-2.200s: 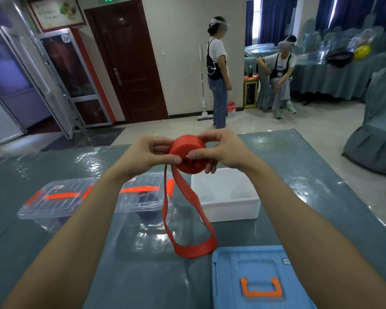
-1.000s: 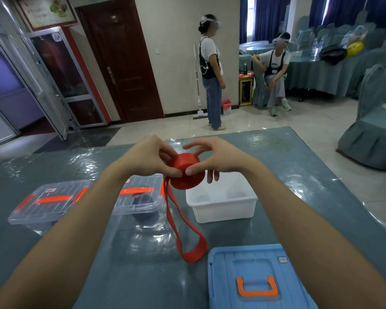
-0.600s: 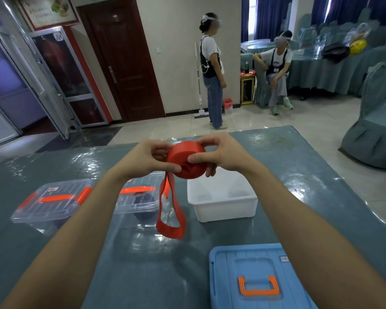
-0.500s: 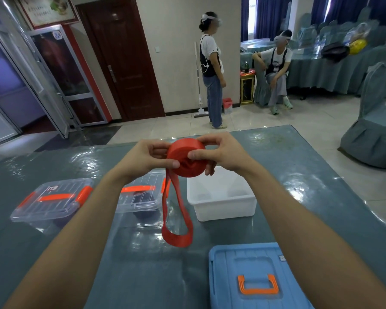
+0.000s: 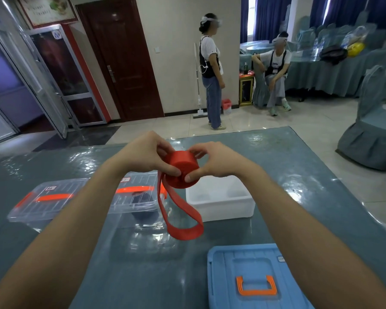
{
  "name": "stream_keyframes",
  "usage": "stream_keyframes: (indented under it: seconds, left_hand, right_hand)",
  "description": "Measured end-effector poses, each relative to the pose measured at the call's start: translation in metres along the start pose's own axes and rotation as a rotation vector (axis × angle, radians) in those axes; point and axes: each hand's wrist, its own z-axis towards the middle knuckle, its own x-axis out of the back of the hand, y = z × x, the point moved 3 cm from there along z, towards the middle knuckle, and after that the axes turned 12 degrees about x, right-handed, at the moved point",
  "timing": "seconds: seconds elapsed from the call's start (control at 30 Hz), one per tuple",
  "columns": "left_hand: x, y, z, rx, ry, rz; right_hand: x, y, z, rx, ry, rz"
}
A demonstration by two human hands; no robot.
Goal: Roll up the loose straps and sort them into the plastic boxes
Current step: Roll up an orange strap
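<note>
Two hands, left hand (image 5: 146, 153) and right hand (image 5: 218, 161), fingers curled gripping red strap roll (image 5: 181, 169), loose tail hanging.

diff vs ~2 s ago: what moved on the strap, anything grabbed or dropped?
The red strap's hanging loop has shortened, drawn up onto the roll. The left hand and right hand kept gripping the roll, shifting fingers round it; nothing let go. The white box, clear lidded boxes and blue lid stayed put.
</note>
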Motion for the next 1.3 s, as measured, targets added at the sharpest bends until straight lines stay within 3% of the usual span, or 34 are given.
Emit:
stream_keyframes:
  seconds: [0.1,0.17,0.33,0.47,0.6,0.8,1.07,1.17,1.3]
  left_hand:
    - [0.000,0.017,0.002,-0.067,0.049,0.220]
    - [0.003,0.019,0.003,-0.074,0.042,0.227]
    - [0.010,-0.013,0.000,-0.043,-0.021,-0.185]
    - [-0.001,-0.039,-0.006,-0.038,-0.050,-0.514]
    - [-0.014,-0.045,-0.007,-0.045,-0.021,-0.677]
    - [-0.011,-0.035,-0.005,-0.016,0.002,-0.562]
    - [-0.006,-0.012,0.002,-0.012,-0.071,-0.175]
    - [0.002,-0.012,0.003,-0.023,-0.077,-0.233]
    - [0.002,-0.028,-0.003,-0.051,-0.050,-0.487]
  right_hand:
    - [-0.008,-0.007,0.007,0.027,-0.024,0.053]
    - [-0.008,-0.007,0.009,0.051,0.014,0.053]
    - [-0.002,0.000,0.003,0.063,0.166,0.227]
    - [-0.002,0.003,0.001,0.073,0.225,0.510]
    - [-0.006,0.006,-0.001,0.072,0.244,0.647]
    - [-0.013,0.013,-0.008,0.016,0.138,0.682]
    - [0.002,-0.005,0.002,0.013,0.013,0.368]
    - [0.002,-0.001,0.002,0.042,0.090,0.442]
    - [0.001,0.007,0.000,0.067,0.204,0.615]
